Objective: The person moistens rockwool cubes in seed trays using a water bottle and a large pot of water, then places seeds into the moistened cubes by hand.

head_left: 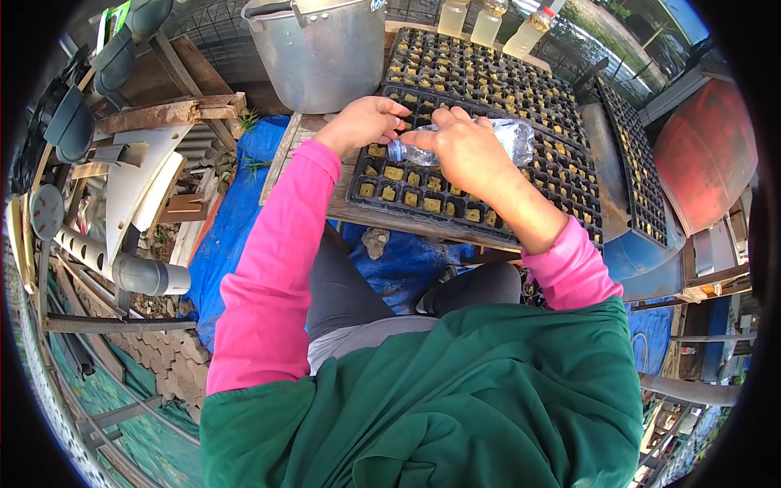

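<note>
A clear plastic bottle lies sideways in my right hand, whose fingers wrap round it from above. Its bluish neck end points left, over the black seedling tray. Close beside that neck is my left hand, thumb and fingertips drawn together in a pinch; whatever may be between them is too small to make out. Yellowish sponge-like plugs fill many of the tray's cells under both hands.
Behind stands a second plug-filled tray, with several bottles of cloudy liquid at its far edge. A large metal pot is at the back left of the wooden table. To the right are another tray and a red barrel.
</note>
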Motion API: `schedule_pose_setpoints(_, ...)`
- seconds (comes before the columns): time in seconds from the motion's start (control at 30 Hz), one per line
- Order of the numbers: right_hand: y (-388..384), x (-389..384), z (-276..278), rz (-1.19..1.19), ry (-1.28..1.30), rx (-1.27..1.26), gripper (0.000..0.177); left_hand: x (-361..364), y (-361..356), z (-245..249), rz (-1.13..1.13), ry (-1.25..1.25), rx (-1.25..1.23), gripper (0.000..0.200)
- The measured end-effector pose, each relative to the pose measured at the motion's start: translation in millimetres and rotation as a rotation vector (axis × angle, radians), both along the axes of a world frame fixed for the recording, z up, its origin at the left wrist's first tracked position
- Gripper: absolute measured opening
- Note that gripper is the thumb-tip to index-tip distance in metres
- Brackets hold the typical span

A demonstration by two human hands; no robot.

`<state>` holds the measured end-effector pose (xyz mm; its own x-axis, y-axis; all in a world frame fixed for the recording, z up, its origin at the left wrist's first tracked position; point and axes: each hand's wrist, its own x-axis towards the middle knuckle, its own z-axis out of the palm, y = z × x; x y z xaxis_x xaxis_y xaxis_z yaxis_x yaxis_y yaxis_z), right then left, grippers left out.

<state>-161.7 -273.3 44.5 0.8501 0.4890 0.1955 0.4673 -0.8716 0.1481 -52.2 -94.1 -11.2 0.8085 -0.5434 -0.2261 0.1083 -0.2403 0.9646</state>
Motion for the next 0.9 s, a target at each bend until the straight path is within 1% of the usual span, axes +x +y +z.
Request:
schedule_pose_setpoints(0.13,1.2,-0.3,-0.2,-0.007,0.008,-0.011,0.048,-0.9,-3.5,0.1,-0.019,-0.012,-0.005,0.031)
schedule_pose_setpoints(0.2,3.1,-0.9,-1.2,0.005,-0.020,-0.012,0.047,-2.2,-4.1,1.5,-0.030,-0.053,0.040,0.031)
schedule_pose_setpoints(0.33,2.2,-1.6,-4.3,0.020,-0.043,-0.022,0.047,-4.6,-4.1,3.5,-0.022,-0.031,0.037,0.031)
schedule_pose_setpoints(0.4,0.9,-3.2,-3.3,0.000,0.005,-0.050,0.039,-5.2,-4.0,1.8,-0.008,-0.028,0.011,0.031)
schedule_pose_setpoints(0.43,1.0,-4.7,-1.4,0.001,0.005,-0.050,0.039,-5.0,-3.8,1.7,-0.008,-0.028,0.011,0.031)
schedule_pose_setpoints(0.5,0.8,-8.1,2.3,-0.043,0.064,-0.032,0.048,-4.6,-3.9,1.1,-0.010,-0.015,0.022,0.031)
schedule_pose_setpoints(0.53,-0.8,-8.6,1.5,-0.045,0.065,-0.032,0.048,-4.2,-4.6,0.4,-0.012,-0.014,0.022,0.031)
schedule_pose_setpoints(0.6,-5.5,-9.8,-0.5,-0.020,-0.011,-0.064,0.045,-3.0,-6.6,0.0,-0.012,0.000,0.027,0.030)
schedule_pose_setpoints(0.7,-11.0,-11.4,-1.8,-0.011,-0.034,-0.054,0.042,-2.9,-10.7,-0.5,-0.017,0.020,0.018,0.030)
schedule_pose_setpoints(0.9,-16.8,-18.4,5.0,-0.058,0.011,-0.099,0.039,-5.6,-17.7,2.2,-0.056,0.027,0.005,0.030)
